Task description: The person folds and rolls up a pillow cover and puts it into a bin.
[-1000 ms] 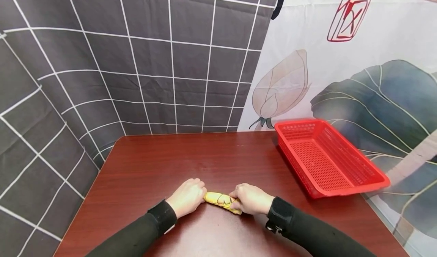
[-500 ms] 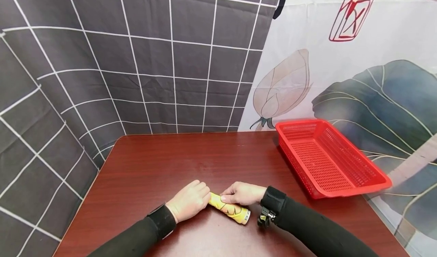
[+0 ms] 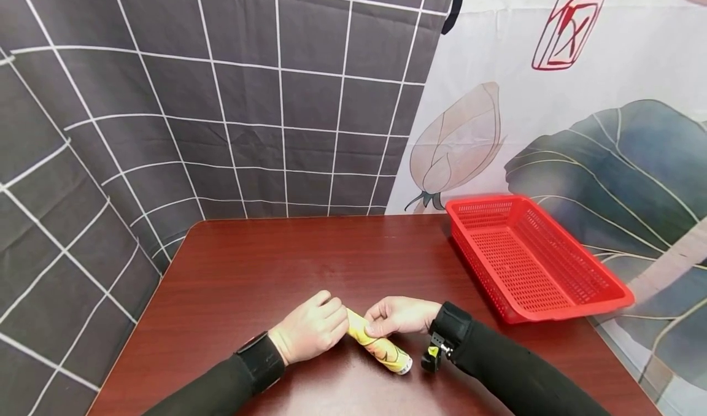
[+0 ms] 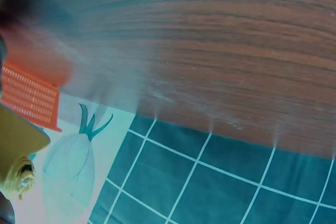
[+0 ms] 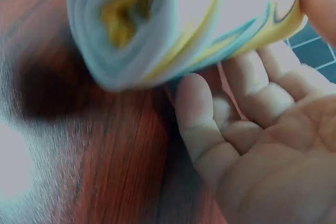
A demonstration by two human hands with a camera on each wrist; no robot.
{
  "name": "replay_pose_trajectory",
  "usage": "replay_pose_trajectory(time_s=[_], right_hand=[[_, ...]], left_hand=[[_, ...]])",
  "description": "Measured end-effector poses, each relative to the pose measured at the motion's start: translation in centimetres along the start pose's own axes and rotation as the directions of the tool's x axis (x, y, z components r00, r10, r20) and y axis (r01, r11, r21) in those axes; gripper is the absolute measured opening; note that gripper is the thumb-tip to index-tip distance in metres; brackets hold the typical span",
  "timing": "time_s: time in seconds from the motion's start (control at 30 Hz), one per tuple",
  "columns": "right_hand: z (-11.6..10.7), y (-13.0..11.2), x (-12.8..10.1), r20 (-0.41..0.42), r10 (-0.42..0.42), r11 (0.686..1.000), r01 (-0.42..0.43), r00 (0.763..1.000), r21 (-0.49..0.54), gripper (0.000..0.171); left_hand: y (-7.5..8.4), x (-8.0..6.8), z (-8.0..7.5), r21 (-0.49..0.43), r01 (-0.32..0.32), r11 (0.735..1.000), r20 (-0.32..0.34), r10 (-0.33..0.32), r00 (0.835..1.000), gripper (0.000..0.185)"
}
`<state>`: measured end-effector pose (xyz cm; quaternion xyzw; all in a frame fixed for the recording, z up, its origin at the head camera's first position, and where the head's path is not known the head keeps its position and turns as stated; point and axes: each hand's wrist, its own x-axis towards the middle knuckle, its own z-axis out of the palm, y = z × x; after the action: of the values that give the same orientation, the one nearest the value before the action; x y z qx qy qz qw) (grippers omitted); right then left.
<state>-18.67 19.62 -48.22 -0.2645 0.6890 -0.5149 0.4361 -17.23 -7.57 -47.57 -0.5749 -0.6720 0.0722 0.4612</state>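
A yellow roll (image 3: 381, 350) with a dark line print lies aslant between my hands, low over the table. My left hand (image 3: 315, 329) holds its upper left end with curled fingers, which hide that end in the head view. With thumb and fingers my right hand (image 3: 399, 316) pinches the roll near its middle. In the right wrist view the roll (image 5: 205, 24) shows pale wound layers with a yellow core, whether cloth or film I cannot tell. Part of the roll (image 4: 21, 135) enters the left wrist view at the left edge.
A red perforated plastic basket (image 3: 552, 310) stands at the right side of the brown wooden table (image 3: 265, 253). Behind the table hang a dark grid-patterned curtain (image 3: 309, 97) and a white curtain (image 3: 469, 48) with plant prints.
The roll has turned, its right end swinging nearer to me and showing its end face. My right hand has changed its hold towards the middle; my left hand has shifted slightly right.
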Motion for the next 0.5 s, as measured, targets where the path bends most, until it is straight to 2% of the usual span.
replay_pose_trajectory(time_s=[0.13,0.33,0.5], right_hand=[[0.9,-0.2,-0.2,-0.079,-0.001,1.0,0.0,0.997,-0.008,0.031],[2.4,-0.3,-0.2,-0.145,-0.003,0.998,-0.005,0.989,-0.056,0.021],[3.1,-0.6,-0.5,-0.211,-0.039,0.994,0.017,0.977,-0.106,0.019]], left_hand=[[0.2,-0.2,-0.2,0.014,0.006,1.0,0.008,-0.006,1.0,0.024],[0.8,-0.5,-0.3,-0.001,0.018,1.0,-0.008,-0.018,1.0,0.025],[1.0,-0.2,-0.7,-0.012,0.111,0.994,0.044,-0.11,0.993,0.023]])
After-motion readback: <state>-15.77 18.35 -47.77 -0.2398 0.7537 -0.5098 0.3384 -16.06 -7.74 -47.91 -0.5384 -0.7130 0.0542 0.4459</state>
